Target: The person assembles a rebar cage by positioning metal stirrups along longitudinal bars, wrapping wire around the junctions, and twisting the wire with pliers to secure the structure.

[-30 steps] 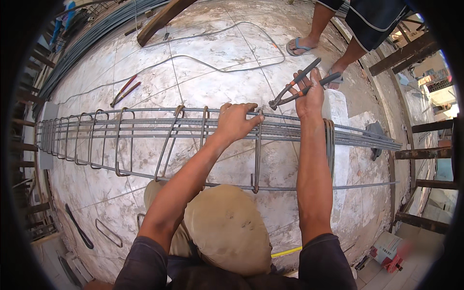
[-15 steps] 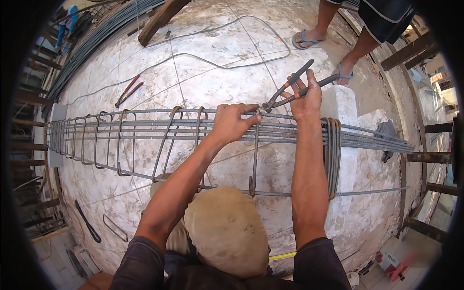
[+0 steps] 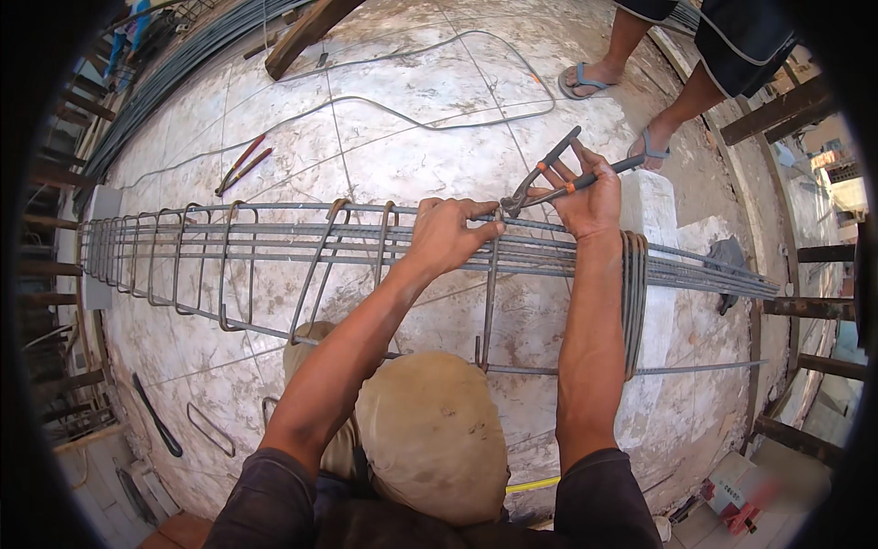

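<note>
A long rebar cage [image 3: 302, 209] of ribbed bars and bent stirrups lies across in front of me. My left hand [image 3: 448, 236] closes thumb and index finger around the upper corner of one stirrup [image 3: 489, 306], where it meets the top bar. In my right hand [image 3: 587, 206] is a pair of pincers [image 3: 522, 193] with dark handles and orange bands, its handles spread and fingers between them. The pincer jaws meet the top bar right beside my left fingertips; any tie wire there is too small to make out. Bunched stirrups [image 3: 634, 306] hang to the right of my right forearm.
Red-handled pincers [image 3: 243, 166] lie beyond the cage. A person in sandals [image 3: 585, 80] stands at the far right. White blocks [image 3: 646, 197] sit under the cage ends. A loose stirrup [image 3: 210, 430] and a dark bar [image 3: 157, 416] lie at the near left.
The pincers have tilted a little, their handles swinging down toward the cage, and my right hand has turned with them. My left hand keeps its place at the stirrup. The view has shifted slightly.
</note>
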Demonstrator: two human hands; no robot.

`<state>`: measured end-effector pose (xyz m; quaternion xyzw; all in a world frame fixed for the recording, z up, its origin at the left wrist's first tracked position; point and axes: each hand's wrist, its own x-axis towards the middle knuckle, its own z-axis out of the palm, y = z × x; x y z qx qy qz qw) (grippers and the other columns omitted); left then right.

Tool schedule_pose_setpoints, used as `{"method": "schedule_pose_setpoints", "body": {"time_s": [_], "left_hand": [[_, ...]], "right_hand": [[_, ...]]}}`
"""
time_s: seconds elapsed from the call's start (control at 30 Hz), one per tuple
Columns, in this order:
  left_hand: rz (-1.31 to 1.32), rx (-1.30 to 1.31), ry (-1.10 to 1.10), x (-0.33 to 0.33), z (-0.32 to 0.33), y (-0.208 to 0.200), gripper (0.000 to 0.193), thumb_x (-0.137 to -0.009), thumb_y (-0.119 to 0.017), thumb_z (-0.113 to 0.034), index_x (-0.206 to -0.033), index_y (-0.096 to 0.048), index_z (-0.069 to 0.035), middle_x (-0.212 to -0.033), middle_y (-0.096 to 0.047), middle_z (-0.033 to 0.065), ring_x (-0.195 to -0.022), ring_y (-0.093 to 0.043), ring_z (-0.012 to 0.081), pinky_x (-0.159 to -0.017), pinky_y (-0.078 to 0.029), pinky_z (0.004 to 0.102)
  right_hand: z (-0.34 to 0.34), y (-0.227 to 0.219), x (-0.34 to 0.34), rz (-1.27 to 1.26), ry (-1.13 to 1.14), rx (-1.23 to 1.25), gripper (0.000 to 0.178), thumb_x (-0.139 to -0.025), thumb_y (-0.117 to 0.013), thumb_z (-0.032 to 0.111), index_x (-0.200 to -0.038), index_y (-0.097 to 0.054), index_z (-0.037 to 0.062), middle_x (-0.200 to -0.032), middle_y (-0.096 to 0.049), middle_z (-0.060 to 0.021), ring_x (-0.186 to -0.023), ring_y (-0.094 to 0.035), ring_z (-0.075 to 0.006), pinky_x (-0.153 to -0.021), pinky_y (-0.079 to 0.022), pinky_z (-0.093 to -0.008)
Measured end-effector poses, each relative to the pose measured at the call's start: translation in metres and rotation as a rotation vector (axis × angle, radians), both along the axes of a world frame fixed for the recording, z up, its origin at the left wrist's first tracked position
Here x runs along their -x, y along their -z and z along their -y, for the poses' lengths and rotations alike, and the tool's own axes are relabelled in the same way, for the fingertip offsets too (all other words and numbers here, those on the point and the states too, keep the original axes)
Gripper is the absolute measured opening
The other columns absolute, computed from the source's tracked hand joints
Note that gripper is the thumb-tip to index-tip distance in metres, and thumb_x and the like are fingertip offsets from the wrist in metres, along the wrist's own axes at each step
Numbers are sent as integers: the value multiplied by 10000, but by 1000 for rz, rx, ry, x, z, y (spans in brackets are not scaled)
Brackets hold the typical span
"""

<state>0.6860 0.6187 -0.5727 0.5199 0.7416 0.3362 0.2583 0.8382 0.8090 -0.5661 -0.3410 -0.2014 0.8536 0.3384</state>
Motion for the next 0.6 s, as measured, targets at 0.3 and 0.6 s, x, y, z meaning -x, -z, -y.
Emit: {"method": "schedule_pose_setpoints", "body": {"time_s": [0.3, 0.6], "left_hand": [[-41, -25, -7, 2, 1, 2, 487, -842, -752, -426, -1184, -766, -80, -761, -716, 238, -710, -713, 324, -778, -545, 405], [63, 186, -14, 3, -5, -5, 599, -827, -801, -394, -1301, -694, -43, -902, -744, 253, -900, -744, 300, -867, -546, 398]], "right_hand": [[25, -8, 35, 213, 238, -258, 414, -990, -565, 272, -1366, -445, 144, -1081, -486, -94, -878, -516, -200, -780, -544, -599], [10, -7, 92, 581, 301, -592, 295, -1042, -533, 312, -1088, -540, 21, -702, -478, -17, -648, -523, -137, -535, -484, -341]]}}
